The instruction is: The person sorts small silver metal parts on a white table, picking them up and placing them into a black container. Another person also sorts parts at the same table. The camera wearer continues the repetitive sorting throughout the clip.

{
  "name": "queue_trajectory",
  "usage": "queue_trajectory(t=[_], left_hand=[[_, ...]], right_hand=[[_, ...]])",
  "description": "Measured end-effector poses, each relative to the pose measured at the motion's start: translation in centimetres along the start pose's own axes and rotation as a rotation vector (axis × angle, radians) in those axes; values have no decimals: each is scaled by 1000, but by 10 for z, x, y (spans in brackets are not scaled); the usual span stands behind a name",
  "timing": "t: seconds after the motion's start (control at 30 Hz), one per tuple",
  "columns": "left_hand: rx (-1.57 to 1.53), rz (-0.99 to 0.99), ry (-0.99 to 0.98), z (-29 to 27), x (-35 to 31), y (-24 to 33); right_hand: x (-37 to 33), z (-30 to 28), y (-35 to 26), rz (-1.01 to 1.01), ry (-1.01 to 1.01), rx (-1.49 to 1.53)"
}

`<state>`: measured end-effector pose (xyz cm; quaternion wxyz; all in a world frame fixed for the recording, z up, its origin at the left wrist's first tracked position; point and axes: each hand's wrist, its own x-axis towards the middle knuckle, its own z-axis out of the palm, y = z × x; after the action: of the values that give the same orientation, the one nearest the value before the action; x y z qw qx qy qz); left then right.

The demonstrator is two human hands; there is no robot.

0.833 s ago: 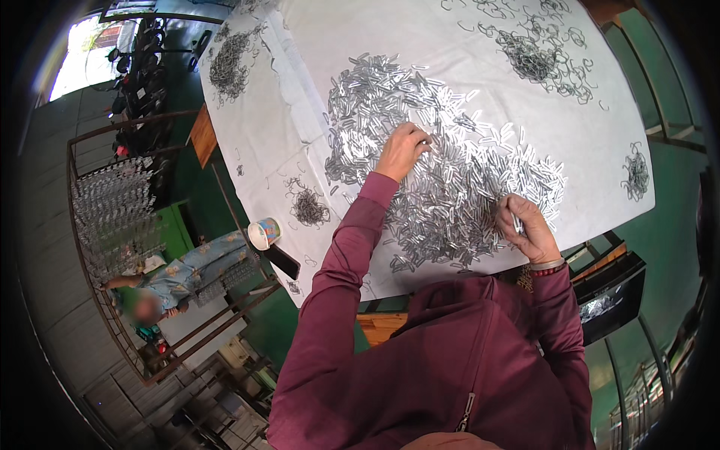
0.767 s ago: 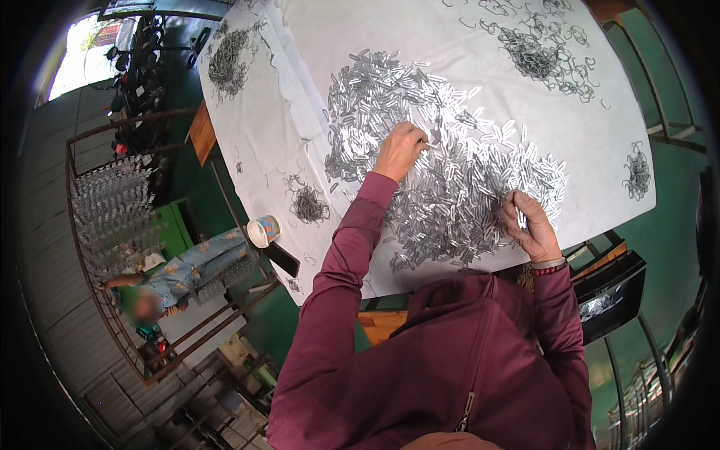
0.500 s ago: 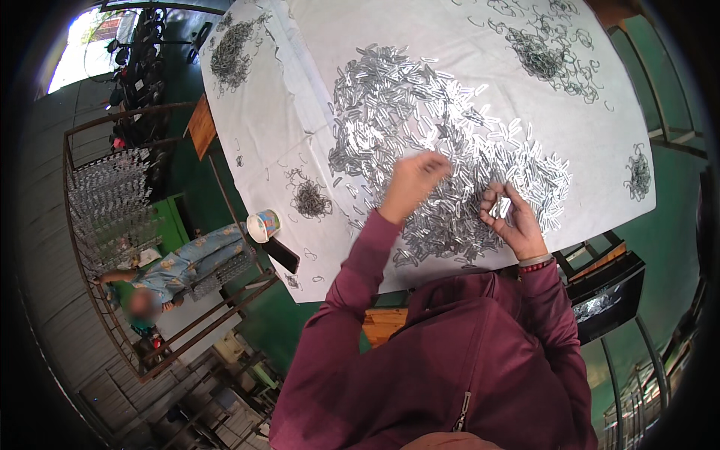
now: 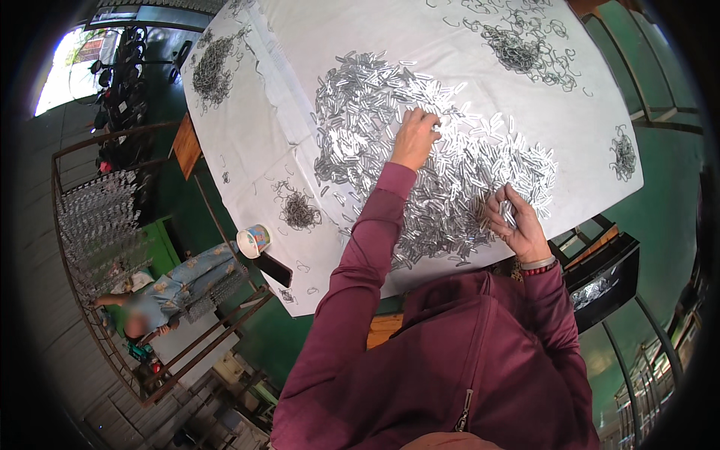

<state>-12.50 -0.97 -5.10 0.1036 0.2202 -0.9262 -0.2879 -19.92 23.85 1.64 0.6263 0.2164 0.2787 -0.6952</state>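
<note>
A broad heap of small, shiny, elongated metal pieces (image 4: 450,217) covers the middle of the white-covered table (image 4: 360,26). My left hand (image 4: 415,139) reaches over the upper part of this heap, fingers curled and pinched down among the pieces; whatever lies between the fingertips is hidden. At the heap's lower right, my right hand (image 4: 519,225) is palm up with bent fingers closed around a few of the same silvery metal pieces (image 4: 508,214).
Tangles of dark wire hooks (image 4: 517,51) lie at the table's far right, with more hooks (image 4: 214,71) far left. Near the left edge are a white tub (image 4: 253,241) and a dark phone (image 4: 272,270). Below the right edge is a black tray (image 4: 600,283). Another person (image 4: 172,292) is at left.
My left hand has moved farther away, onto the upper part of the heap. My right hand stays near the lower right, its fingers closed more around the pieces. The view has shifted slightly.
</note>
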Motion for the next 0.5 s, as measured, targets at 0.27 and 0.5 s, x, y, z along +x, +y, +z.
queue_trajectory(t=[0.27, 0.5], left_hand=[[-537, -472, 9, -50, -29, -6], [-72, -130, -61, -57, -12, 4]], right_hand=[[-9, -2, 2, -116, 38, -221], [-13, 1, -1, -18, -51, -216]])
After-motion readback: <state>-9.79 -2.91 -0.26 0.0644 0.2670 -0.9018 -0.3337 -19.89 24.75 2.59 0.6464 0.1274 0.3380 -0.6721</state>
